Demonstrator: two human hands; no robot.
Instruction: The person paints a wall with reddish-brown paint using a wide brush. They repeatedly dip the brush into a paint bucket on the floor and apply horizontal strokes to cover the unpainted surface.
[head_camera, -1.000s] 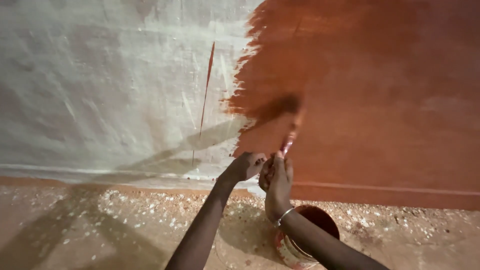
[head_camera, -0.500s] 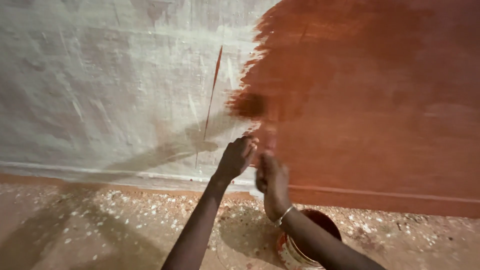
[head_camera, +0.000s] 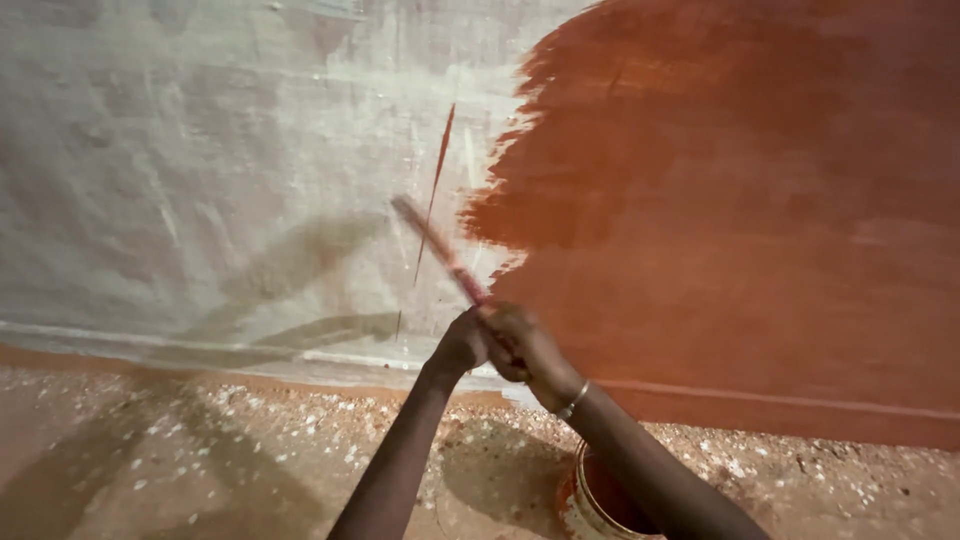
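Both my hands, left (head_camera: 462, 345) and right (head_camera: 528, 345), were clenched together on the brush (head_camera: 440, 250). Its long axis ran up-left from my fingers, tip over bare wall (head_camera: 200, 180), left of the paint (head_camera: 740, 220).

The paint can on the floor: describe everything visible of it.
The round metal paint can stands upright on the speckled floor near the wall's base, at the frame's bottom edge. Only part shows: the right forearm crosses over it and the frame cuts it off. Its outer wall looks pale and smeared with reddish-brown paint; the inside is dark reddish-brown. No lid is visible. Neither hand touches it.
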